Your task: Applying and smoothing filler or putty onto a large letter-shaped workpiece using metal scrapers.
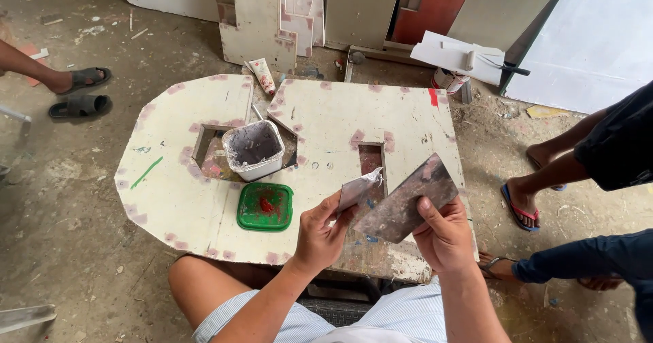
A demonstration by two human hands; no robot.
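Observation:
My left hand (320, 233) pinches a small putty scraper (359, 190) with pale filler on its blade. My right hand (442, 237) grips a wide flat metal scraper (405, 203), tilted up toward the smaller one; the two blades touch near their edges. Both hands hover over the near edge of a cream board (177, 193) patched with pinkish filler spots. A square white tub (254, 149) smeared with grey putty sits in a cutout of the board. A green square lid (265, 207) with a red dab lies just in front of it.
A squeezed tube (262, 74) lies at the board's far edge. Panels (360, 10) lean at the back. Another person's feet in sandals (520, 207) stand at right; a foot beside dark slippers (81, 91) is at left. A roller on a white tray (469, 57) lies behind.

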